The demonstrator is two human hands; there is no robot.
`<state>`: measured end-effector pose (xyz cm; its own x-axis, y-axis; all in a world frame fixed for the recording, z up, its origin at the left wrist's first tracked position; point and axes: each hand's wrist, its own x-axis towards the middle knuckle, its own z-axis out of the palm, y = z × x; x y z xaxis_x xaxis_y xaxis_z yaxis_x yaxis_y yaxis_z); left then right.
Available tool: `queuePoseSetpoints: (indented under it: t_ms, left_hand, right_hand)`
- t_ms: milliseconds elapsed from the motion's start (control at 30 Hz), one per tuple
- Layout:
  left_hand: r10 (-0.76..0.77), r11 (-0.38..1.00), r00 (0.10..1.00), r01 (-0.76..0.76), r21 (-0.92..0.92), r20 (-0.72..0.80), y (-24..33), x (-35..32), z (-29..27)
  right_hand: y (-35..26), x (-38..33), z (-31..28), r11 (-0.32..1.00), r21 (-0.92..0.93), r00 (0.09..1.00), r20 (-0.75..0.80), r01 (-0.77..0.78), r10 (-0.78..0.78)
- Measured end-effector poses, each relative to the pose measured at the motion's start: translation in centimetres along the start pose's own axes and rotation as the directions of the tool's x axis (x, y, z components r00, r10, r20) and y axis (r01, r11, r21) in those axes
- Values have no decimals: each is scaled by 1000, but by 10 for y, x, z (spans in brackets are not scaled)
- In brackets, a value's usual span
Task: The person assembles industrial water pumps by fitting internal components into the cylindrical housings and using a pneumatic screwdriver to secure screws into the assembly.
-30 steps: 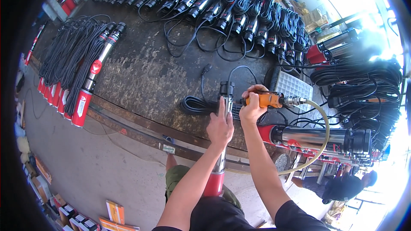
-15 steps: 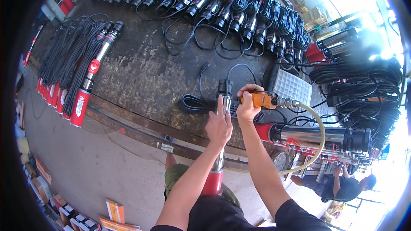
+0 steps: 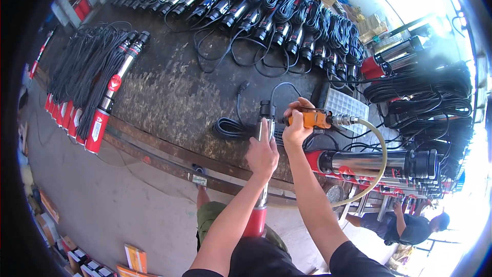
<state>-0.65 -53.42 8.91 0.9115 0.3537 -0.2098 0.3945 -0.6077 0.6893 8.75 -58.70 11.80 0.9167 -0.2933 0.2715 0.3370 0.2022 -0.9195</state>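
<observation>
A slim submersible pump [image 3: 255, 221], silver with a red lower end and black top, lies over the near edge of the bench, its red end toward my lap. My left hand [image 3: 262, 155] grips its silver barrel, with the index finger stretched along it toward the top. An orange air screwdriver [image 3: 316, 119] is held level in my right hand [image 3: 295, 129]. Its dark nose points left at the pump's upper side; whether it touches is too small to tell. Left of the barrel lies a coil of black cable [image 3: 228, 127], with a plug [image 3: 243, 87] beyond it.
A pale hose [image 3: 385, 160] loops from the screwdriver. Behind it sits a white compartment tray [image 3: 346, 109]. Finished-looking pumps with coiled cables line the far edge [image 3: 241, 13], the left [image 3: 97, 131] and the right [image 3: 369, 161]. A person [image 3: 412, 228] works at far right.
The view has shifted slightly. Both hands stay in nearly the same place on the pump and the screwdriver, with the right fingers slightly changed in pose.
</observation>
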Motion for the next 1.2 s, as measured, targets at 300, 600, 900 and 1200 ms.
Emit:
queuePoseSetpoints:
  t_ms: [300,600,900,1200]
  left_hand:
    - [56,996,989,-45,83,-137,3,-4,9]
    - [68,993,982,-50,106,-176,4,-6,10]
    - [42,980,983,-5,199,-179,5,-6,15]
    - [46,973,977,3,231,-208,11,-15,29]
  right_hand:
    - [1,0,8,999,-38,998,63,-13,15]
    - [0,2,3,994,-93,974,214,-58,77]
    - [8,0,0,987,-157,943,322,-41,90]
    - [3,6,-2,987,-148,973,230,59,-24]
